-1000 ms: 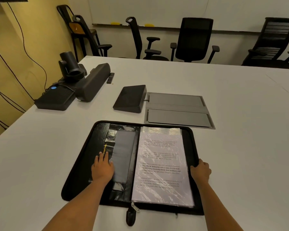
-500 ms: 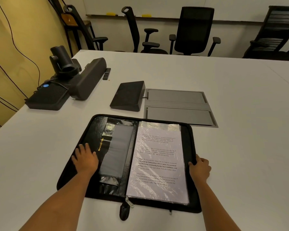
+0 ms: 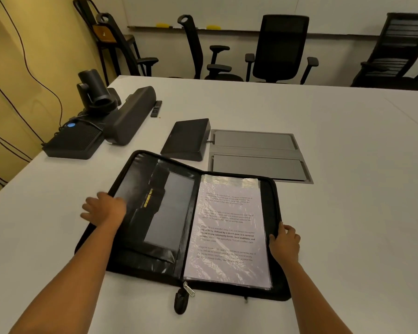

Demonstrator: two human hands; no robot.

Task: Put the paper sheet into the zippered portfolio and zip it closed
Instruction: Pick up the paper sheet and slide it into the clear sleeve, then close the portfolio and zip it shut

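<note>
Dim, warm indoor light — soft shadows, wide-angle bending at edges, slight blur on left hand (image 3: 103, 209).

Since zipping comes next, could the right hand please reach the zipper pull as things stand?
Probably yes: the zipper pull lies uncovered at the portfolio's near edge, nothing between it and the right hand.

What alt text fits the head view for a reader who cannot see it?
An open black portfolio lies on a white table with a printed paper sheet under clear plastic in its right half. The left hand holds the outer edge of the raised left cover; the right hand holds the right edge. The zipper is undone.
</note>
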